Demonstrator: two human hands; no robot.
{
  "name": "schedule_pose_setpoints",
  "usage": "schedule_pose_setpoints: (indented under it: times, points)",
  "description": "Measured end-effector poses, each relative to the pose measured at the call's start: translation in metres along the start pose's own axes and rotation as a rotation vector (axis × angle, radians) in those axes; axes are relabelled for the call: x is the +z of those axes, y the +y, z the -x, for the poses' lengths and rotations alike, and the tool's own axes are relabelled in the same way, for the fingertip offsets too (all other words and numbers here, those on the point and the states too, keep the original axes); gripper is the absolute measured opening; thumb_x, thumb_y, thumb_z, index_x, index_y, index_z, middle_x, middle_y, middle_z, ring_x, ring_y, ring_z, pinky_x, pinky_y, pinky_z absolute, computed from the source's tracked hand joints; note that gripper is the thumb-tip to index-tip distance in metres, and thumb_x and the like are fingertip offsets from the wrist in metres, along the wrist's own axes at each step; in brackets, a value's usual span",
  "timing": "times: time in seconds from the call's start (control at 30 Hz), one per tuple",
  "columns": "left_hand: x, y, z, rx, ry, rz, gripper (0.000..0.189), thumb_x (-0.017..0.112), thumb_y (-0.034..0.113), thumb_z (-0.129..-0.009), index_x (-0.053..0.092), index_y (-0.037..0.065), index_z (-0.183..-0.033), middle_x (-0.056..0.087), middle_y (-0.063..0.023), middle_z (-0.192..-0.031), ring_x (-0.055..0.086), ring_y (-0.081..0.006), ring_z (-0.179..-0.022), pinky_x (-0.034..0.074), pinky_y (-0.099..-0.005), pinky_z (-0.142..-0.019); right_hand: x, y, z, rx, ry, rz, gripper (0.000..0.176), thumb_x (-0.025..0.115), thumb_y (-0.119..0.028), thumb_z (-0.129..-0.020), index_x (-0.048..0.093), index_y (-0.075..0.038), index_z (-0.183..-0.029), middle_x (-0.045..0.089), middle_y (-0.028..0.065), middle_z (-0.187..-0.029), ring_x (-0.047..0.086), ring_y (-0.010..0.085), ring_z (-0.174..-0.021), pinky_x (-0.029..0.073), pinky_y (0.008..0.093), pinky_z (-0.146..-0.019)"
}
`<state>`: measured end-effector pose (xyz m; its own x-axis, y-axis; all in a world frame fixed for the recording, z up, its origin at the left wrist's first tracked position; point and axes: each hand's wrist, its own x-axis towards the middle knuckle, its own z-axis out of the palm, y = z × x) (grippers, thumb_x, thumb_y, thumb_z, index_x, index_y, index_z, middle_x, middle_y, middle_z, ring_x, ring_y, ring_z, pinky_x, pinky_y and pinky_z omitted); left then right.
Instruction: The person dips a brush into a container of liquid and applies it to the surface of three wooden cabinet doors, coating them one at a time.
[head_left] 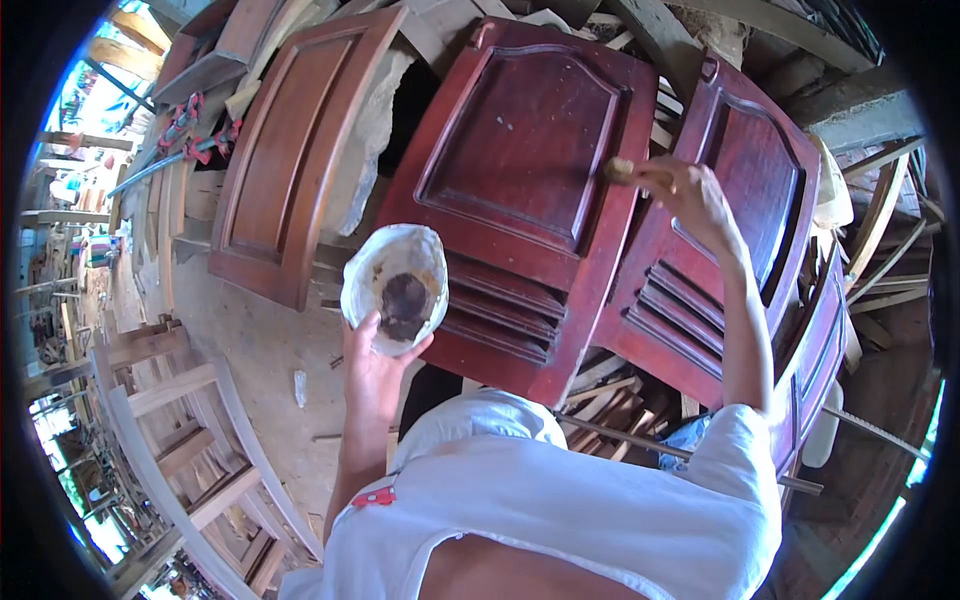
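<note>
White shirt [590, 490] and rod [640, 440] partly hide wood pieces [605, 412] beside red door [535, 140].

At left, a lighter brown panelled door [290, 165] stands tilted, a pale rough-edged slab [372, 140] behind its right side. Farther left runs a blue bar [165, 168]. Nearer, a ladder-like wooden frame [225, 497] and a small translucent object [300, 388] rest on brown ground [265, 340].

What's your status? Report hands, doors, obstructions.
Left hand: holding bowl. Right hand: holding small applicator over large red door, contact unclear. Nothing visibly in the way.
</note>
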<state>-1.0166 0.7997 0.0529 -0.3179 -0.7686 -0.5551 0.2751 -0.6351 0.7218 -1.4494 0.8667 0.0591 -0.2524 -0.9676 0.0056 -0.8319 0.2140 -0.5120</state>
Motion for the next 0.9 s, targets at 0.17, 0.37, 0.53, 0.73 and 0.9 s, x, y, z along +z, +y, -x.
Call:
schedule_pose_setpoints:
  times: [0.17, 0.37, 0.53, 0.73, 0.9]
  points:
    - [0.009, -0.001, -0.003, -0.005, -0.080, -0.015, 0.062, 0.059, 0.037, -0.095, 0.034, 0.012, -0.146, 0.044, -0.0129, -0.145, 0.046, -0.0317, -0.132, 0.044, -0.0593, -0.103, -0.001, -0.047, 0.058, -0.032, -0.318, -0.233, 0.020, 0.067, -0.013, -0.092, 0.073, -0.004, -0.109, 0.075, 0.0110, -0.094, 0.073, 0.0184, -0.070, 0.061, 0.0286, -0.068]
    - [0.004, -0.008, 0.002, -0.007, -0.112, 0.073, 0.060, 0.060, 0.028, -0.094, 0.029, 0.021, -0.145, 0.037, -0.0117, -0.145, 0.046, -0.0307, -0.131, 0.051, -0.0547, -0.095, 0.003, -0.047, 0.067, 0.050, -0.495, -0.509, 0.018, 0.068, -0.012, -0.091, 0.073, -0.002, -0.105, 0.075, 0.0109, -0.092, 0.073, 0.0158, -0.073, 0.060, 0.0290, -0.066]
    - [-0.001, -0.014, 0.017, 0.001, -0.084, 0.065, 0.061, 0.059, 0.032, -0.095, 0.031, 0.017, -0.146, 0.040, -0.0130, -0.145, 0.045, -0.0311, -0.132, 0.047, -0.0579, -0.099, 0.006, 0.000, 0.037, 0.072, 0.032, -0.308, 0.019, 0.069, -0.015, -0.090, 0.073, -0.006, -0.107, 0.075, 0.0100, -0.100, 0.073, 0.0174, -0.078, 0.058, 0.0309, -0.067]
    - [-0.021, -0.010, 0.020, -0.016, -0.135, 0.053, 0.062, 0.059, 0.036, -0.095, 0.034, 0.012, -0.146, 0.043, -0.0142, -0.144, 0.045, -0.0317, -0.132, 0.044, -0.0607, -0.102, 0.022, -0.058, 0.085, -0.095, 0.066, 0.069, 0.018, 0.069, -0.014, -0.088, 0.074, -0.007, -0.104, 0.072, 0.0087, -0.092, 0.069, 0.0252, -0.070, 0.055, 0.0357, -0.064]
    - [-0.042, 0.003, 0.014, -0.019, -0.197, 0.019, 0.061, 0.062, 0.036, -0.093, 0.036, 0.012, -0.144, 0.044, -0.0139, -0.142, 0.047, -0.0305, -0.130, 0.046, -0.0586, -0.101, 0.034, -0.148, 0.162, 0.067, -0.197, -0.005, 0.016, 0.069, -0.017, -0.089, 0.075, -0.007, -0.100, 0.072, 0.0100, -0.089, 0.070, 0.0233, -0.072, 0.055, 0.0358, -0.063]
